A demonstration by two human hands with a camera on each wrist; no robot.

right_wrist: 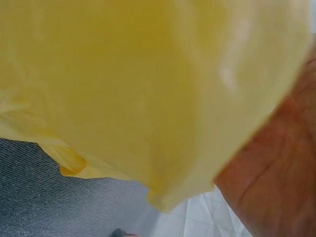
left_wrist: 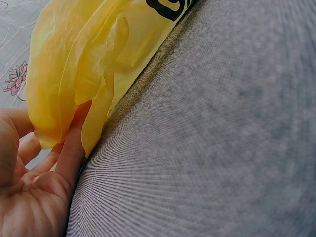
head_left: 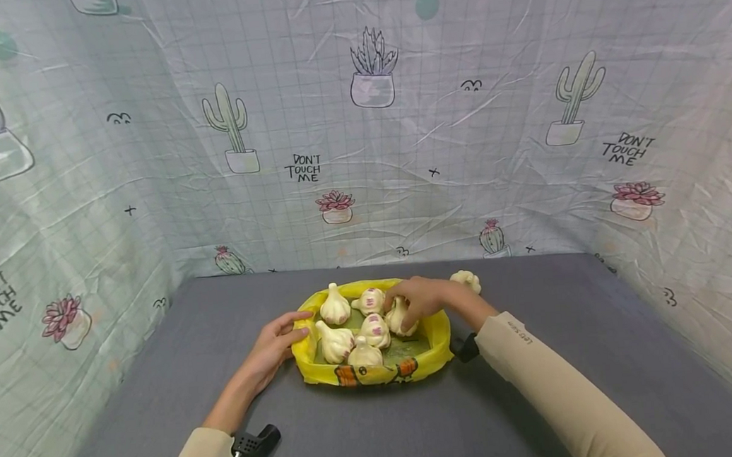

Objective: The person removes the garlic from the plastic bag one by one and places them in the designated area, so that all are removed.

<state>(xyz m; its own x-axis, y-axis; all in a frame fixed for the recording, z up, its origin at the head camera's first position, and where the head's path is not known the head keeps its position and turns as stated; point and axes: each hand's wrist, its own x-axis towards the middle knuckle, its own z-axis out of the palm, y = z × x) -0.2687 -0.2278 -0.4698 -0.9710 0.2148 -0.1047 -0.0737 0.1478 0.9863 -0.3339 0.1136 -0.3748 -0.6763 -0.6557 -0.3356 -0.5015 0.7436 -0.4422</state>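
A yellow plastic bag point(head_left: 423, 373) with an orange and black print stands wide open on the table, its sides forming a low oval wall. Several white garlic bulbs point(head_left: 337, 344) with purplish marks lie inside it. My left hand point(head_left: 271, 350) holds the bag's left edge; in the left wrist view its fingers point(left_wrist: 73, 148) meet the folded yellow plastic. My right hand point(head_left: 424, 296) reaches over the right rim and grips a garlic bulb point(head_left: 398, 318) inside the bag. In the right wrist view the bag wall point(right_wrist: 148, 89) hides the fingertips and the bulb.
Another garlic bulb point(head_left: 467, 280) lies on the grey table point(head_left: 380, 433), behind my right forearm and outside the bag. A hanging sheet point(head_left: 399, 155) printed with potted cacti and lettering closes off the back and both sides.
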